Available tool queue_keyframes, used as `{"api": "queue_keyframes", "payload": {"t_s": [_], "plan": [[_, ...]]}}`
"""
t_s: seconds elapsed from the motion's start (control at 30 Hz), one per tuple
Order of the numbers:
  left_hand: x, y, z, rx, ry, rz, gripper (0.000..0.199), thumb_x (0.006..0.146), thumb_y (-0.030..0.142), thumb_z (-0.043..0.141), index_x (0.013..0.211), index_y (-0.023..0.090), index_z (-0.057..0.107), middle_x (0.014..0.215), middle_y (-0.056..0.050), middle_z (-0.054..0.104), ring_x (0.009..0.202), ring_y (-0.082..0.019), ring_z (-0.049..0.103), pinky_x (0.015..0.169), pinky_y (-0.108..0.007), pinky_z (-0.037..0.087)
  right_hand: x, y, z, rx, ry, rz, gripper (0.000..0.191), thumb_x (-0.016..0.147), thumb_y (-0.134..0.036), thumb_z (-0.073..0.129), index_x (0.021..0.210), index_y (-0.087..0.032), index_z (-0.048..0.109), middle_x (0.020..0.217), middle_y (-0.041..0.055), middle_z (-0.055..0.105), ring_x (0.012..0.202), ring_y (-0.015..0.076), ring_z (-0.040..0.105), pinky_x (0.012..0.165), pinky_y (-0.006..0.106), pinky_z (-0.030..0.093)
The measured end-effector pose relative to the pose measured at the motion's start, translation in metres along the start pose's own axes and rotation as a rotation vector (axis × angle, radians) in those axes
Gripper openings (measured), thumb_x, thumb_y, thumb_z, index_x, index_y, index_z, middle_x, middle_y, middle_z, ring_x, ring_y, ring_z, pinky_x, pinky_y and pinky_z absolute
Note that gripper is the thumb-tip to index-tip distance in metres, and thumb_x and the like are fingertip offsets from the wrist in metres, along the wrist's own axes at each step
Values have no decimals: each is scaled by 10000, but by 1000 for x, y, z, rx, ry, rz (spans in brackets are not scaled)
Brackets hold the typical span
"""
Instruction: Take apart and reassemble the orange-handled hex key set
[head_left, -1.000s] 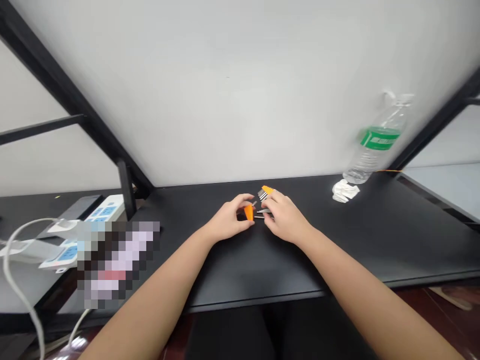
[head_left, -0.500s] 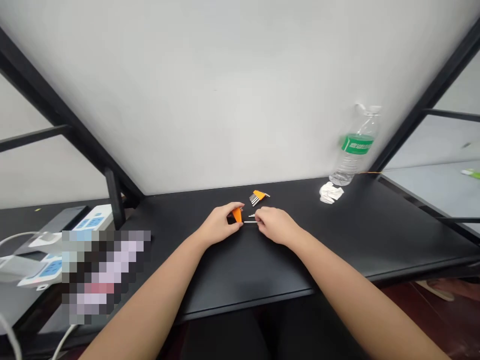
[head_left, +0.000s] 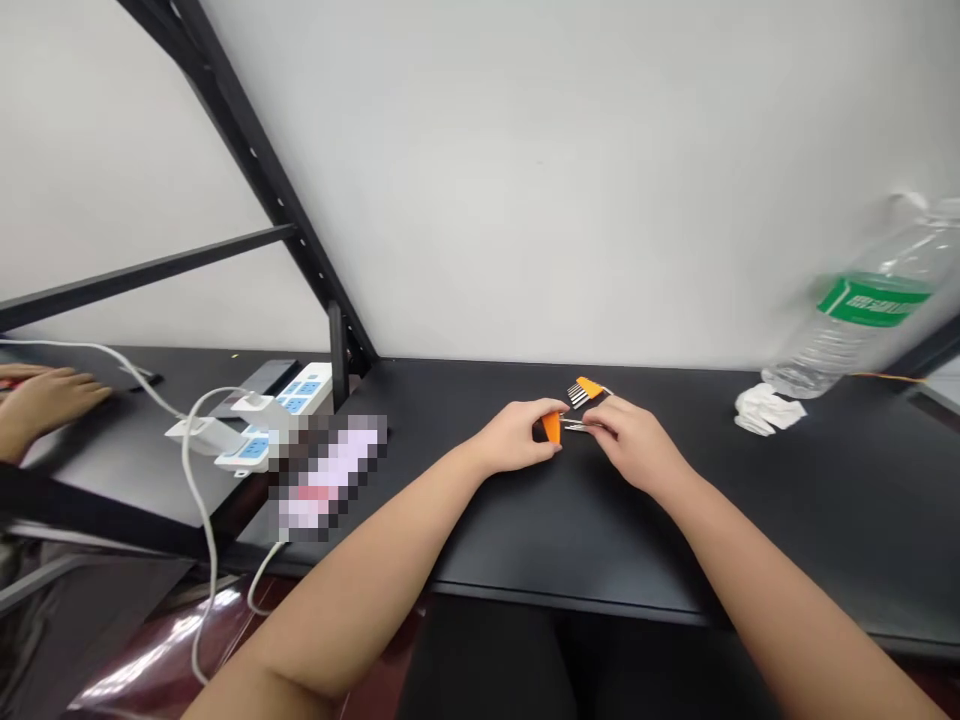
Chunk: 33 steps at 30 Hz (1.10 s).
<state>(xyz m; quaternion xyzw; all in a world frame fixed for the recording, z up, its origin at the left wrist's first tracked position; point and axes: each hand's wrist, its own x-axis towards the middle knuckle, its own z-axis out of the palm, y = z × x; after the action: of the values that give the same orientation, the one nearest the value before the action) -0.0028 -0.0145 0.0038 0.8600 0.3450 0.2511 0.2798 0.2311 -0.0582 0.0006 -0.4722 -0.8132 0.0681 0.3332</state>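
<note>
A small orange block (head_left: 552, 428) is held low over the black table (head_left: 540, 540), directly in front of the person, by the left hand (head_left: 517, 437), whose thumb and fingers are curved round it from below and above. By the right hand (head_left: 628, 440), thin metal rods (head_left: 574, 426) are pinched between thumb and fingertips, and are pointed leftward at the face of the orange block. The step in hand is judged to be one of bringing the rods and the block together or apart; whether any tip is seated in the block cannot be told, as the gap is small and partly hidden by the fingers. Just beyond the hands, a second orange block (head_left: 591, 387) is laid on the table, with a row of metal prongs (head_left: 577, 397) turned toward its near left side. For the next move, a firm hold on the block and close alignment of the rod ends would seem to be called for, with light pressure, since such slim pieces could easily be slipped or skewed. Well apart to the right, a crumpled tissue (head_left: 769, 409) is set near a clear bottle (head_left: 862, 310); to the left, a power strip (head_left: 311, 376) is placed, with plugs inserted.
</note>
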Motion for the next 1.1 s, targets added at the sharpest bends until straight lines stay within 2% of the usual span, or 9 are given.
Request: {"api": "queue_keyframes", "payload": {"t_s": [0.17, 0.3, 0.37, 0.43, 0.57, 0.7, 0.8, 0.97, 1.1], "plan": [[-5, 7, -1, 54, -70, 24, 575, 747, 256, 752, 1307, 228, 624, 1179, -48, 716, 999, -221, 679, 920, -335, 525, -7, 0, 7, -109, 17, -37, 198, 965, -226, 497, 970, -243, 694, 1056, 76, 687, 893, 232, 678, 742, 349, 532], [-9, 13, 2, 13, -158, 66, 601, 779, 292, 750, 1346, 205, 570, 1106, -61, 721, 919, -207, 683, 821, -308, 530, -12, -11, 21, -98, -74, -61, 214, 968, -234, 465, 1054, -269, 657, 1096, 77, 666, 786, 210, 665, 585, 318, 493], [-10, 15, 3, -24, -139, 60, 630, 791, 271, 735, 1382, 213, 523, 1121, -66, 714, 914, -206, 683, 802, -310, 528, -12, -15, 23, -25, -68, -45, 214, 940, -212, 474, 1093, -256, 618, 1099, 85, 650, 735, 191, 642, 571, 313, 494], [-10, 15, 3, -44, -99, 61, 660, 802, 266, 731, 1416, 233, 491, 1198, -74, 693, 968, -214, 678, 835, -323, 528, -10, -14, 21, 10, -12, -5, 172, 905, -211, 507, 1051, -238, 594, 1061, 89, 642, 692, 180, 616, 583, 319, 503], [-9, 8, 1, -16, -38, 135, 637, 814, 244, 721, 1421, 264, 528, 1314, -71, 651, 1130, -233, 637, 975, -364, 501, -9, 3, 10, -106, 3, 70, 69, 892, -256, 558, 898, -238, 624, 967, 60, 651, 670, 177, 597, 586, 322, 489], [-5, 1, 1, 17, -3, 153, 495, 826, 225, 697, 1316, 258, 635, 1194, -62, 691, 1057, -212, 651, 964, -353, 509, -10, 17, 6, -191, -135, 63, 140, 894, -219, 561, 872, -229, 698, 939, 53, 645, 803, 198, 635, 705, 332, 513], [-3, 1, 1, -4, 20, 149, 447, 842, 266, 700, 1286, 243, 648, 1213, -66, 682, 1050, -207, 647, 936, -341, 520, -10, 16, 7, -226, -238, 100, 159, 887, -163, 555, 807, -205, 686, 901, 53, 630, 798, 192, 618, 710, 318, 496], [-2, 2, 0, 1, 12, 135, 472, 859, 257, 676, 1328, 268, 622, 1160, -53, 684, 914, -175, 636, 843, -321, 534, -4, 11, 10, -286, -215, 151, 125, 878, -134, 567, 902, -201, 670, 958, 70, 633, 833, 207, 617, 713, 319, 474], [-2, 3, -1, 7, -9, 133, 401, 874, 270, 665, 1274, 276, 657, 1164, -59, 655, 910, -172, 630, 854, -327, 538, -2, 8, 12, -362, -245, 145, 146, 873, -112, 542, 816, -195, 648, 891, 79, 624, 817, 218, 604, 692, 319, 443]]}}
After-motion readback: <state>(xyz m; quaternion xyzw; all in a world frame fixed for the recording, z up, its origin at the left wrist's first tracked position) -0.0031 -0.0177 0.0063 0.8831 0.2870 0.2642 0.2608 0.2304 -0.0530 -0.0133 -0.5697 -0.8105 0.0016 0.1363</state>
